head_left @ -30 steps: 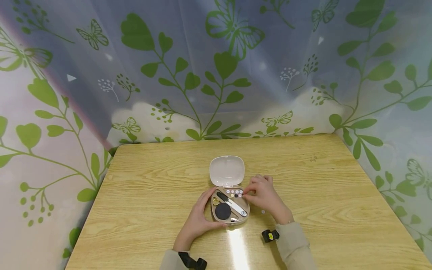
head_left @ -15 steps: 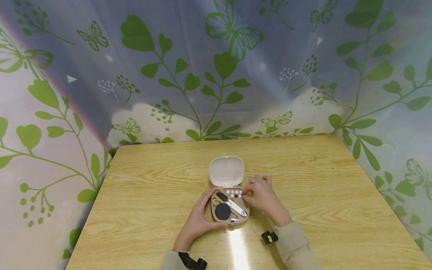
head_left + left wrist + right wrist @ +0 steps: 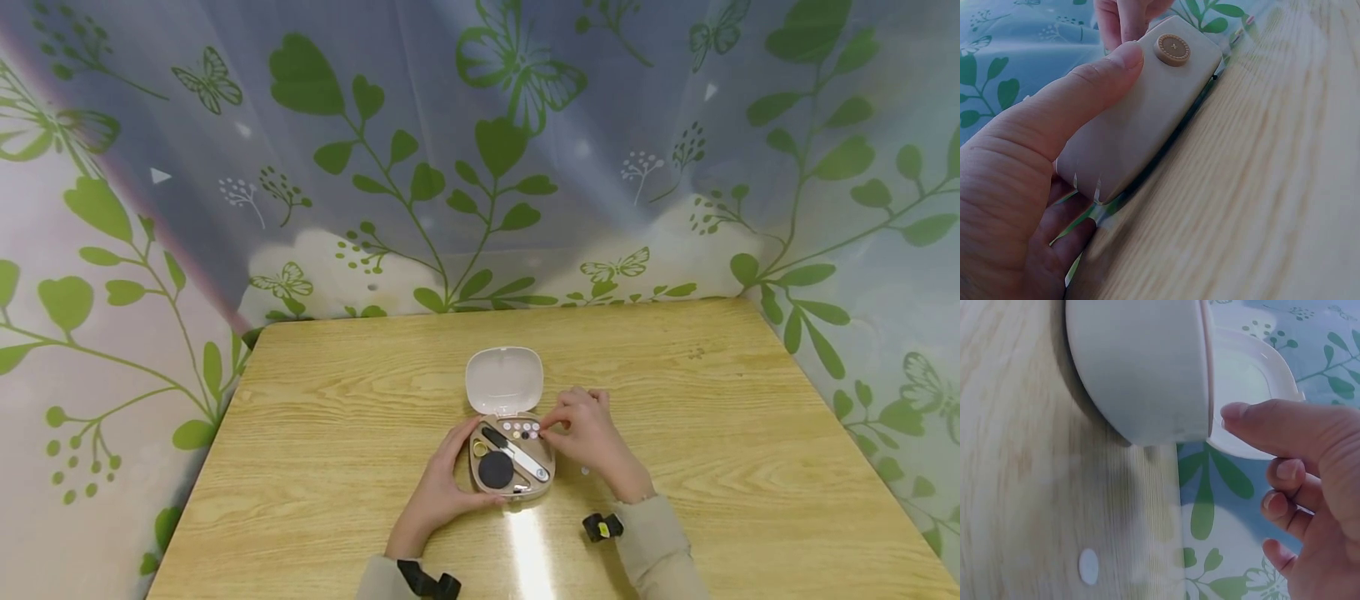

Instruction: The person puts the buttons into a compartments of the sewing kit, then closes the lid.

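Note:
A beige sewing-kit-like case [image 3: 546,490] lies on the table with its pale lid [image 3: 504,379] tipped back. My left hand [image 3: 442,492] grips the case's left side, thumb along the front wall by a brown button-shaped catch [image 3: 1174,49]. My right hand [image 3: 585,429] is at the right rim, thumb and index fingertips close over a compartment of small round pieces [image 3: 527,427]. I cannot tell whether it pinches one. In the right wrist view the thumb [image 3: 1272,423] points at the rim, other fingers curled. Inside lie a black disc [image 3: 495,470], a black-and-white slim tool [image 3: 525,460] and a gold ring-shaped piece [image 3: 480,448].
A small white disc [image 3: 1089,567] lies on the wooden table [image 3: 337,400] to the right of the case, near the right wrist. A leaf-and-butterfly printed curtain [image 3: 420,167] hangs behind the table and along both sides.
My right hand dips slightly left over the round pieces half a second ago, then draws back a little to the right. The left hand and the case stay in place.

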`<state>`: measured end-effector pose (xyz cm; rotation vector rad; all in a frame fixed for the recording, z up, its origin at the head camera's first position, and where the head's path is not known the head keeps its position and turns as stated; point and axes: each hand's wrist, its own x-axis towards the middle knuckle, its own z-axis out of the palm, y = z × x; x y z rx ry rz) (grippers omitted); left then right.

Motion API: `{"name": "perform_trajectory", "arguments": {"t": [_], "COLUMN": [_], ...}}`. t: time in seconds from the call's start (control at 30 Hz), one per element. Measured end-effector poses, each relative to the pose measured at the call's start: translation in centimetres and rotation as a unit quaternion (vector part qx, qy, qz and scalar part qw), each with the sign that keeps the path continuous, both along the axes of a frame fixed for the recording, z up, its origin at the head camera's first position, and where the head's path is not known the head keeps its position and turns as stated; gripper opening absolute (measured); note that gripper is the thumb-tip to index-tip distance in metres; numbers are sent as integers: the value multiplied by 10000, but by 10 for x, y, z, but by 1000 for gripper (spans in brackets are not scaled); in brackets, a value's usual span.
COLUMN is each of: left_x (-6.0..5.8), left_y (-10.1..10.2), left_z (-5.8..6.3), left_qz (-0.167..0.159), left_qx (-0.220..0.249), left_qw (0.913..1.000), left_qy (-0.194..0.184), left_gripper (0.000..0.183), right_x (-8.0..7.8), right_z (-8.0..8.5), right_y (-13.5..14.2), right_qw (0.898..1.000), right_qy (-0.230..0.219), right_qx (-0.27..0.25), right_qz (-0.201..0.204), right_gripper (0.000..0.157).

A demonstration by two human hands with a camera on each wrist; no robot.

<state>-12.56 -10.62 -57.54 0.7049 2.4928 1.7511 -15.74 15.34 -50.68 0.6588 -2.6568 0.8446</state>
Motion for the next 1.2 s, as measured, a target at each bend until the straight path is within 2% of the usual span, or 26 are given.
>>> {"name": "perform_trajectory", "arguments": {"t": [0.2, 0.53, 0.77, 1.0, 1.2], "left_x": [-1, 1, 0, 0, -1], "left_y": [0, 0, 0, 0, -1], "left_z": [1, 1, 1, 1, -1], "left_qz": [-10, 6, 5, 26, 39], "left_qx": [-4, -34, -50, -93, -81], "left_qw": [10000, 10000, 10000, 9999, 10000], "left_qy": [-6, 4, -5, -74, -42], "left_gripper": [114, 115, 115, 116, 116], "right_x": [-1, 4, 11, 19, 25], "right_z": [-2, -11, -22, -32, -37], "right_y": [10, 33, 52, 70, 85], "right_qw": [9995, 9948, 9923, 9850, 9793], "right_qy": [-16, -67, -137, -403, -621], "right_qx": [-312, -1016, -1214, -1563, -1770], "right_qz": [-72, 54, -216, -612, -756], "right_gripper": [14, 14, 14, 16, 13]}}
